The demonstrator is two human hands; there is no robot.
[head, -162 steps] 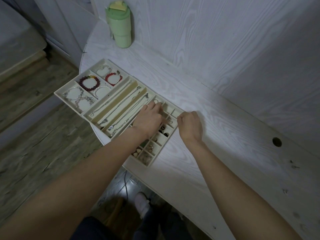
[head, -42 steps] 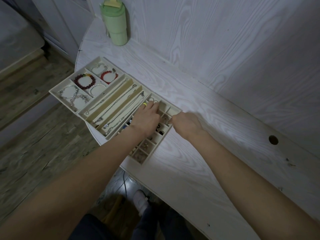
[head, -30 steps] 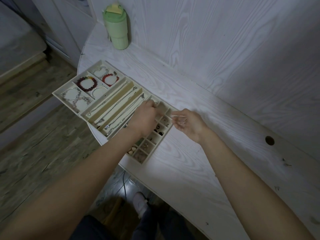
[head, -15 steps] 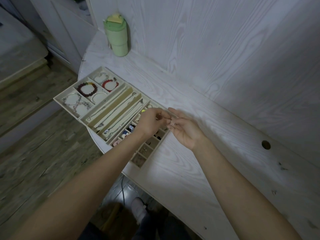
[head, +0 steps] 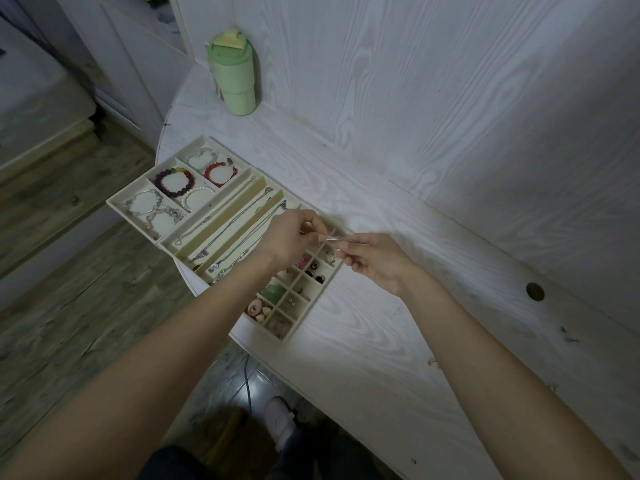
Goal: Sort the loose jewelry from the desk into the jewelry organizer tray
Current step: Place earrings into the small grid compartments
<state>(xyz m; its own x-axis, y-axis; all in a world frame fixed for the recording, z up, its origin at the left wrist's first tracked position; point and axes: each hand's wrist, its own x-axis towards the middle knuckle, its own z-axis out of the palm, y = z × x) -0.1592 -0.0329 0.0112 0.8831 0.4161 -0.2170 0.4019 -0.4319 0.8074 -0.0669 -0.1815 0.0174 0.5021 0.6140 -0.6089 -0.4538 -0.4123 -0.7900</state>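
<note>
Head view: a cream, rectangular, compartmented jewelry organizer tray (head: 136, 199) lies on a white wood-grain desk (head: 398, 341), overhanging its curved near edge. Square cells hold round beaded bracelets, among them a dark red one (head: 173, 181) and a bright red one (head: 220, 174); long channels hold thin metal chains (head: 239, 216); small grid cells hold small pieces. Above the grid, the left hand (head: 291, 239) and right hand (head: 375, 261) both pinch a small, thin silvery piece (head: 333, 238), too small to identify. A matte pale green lidded tumbler (head: 233, 79) stands against the wall. No legible writing
</note>
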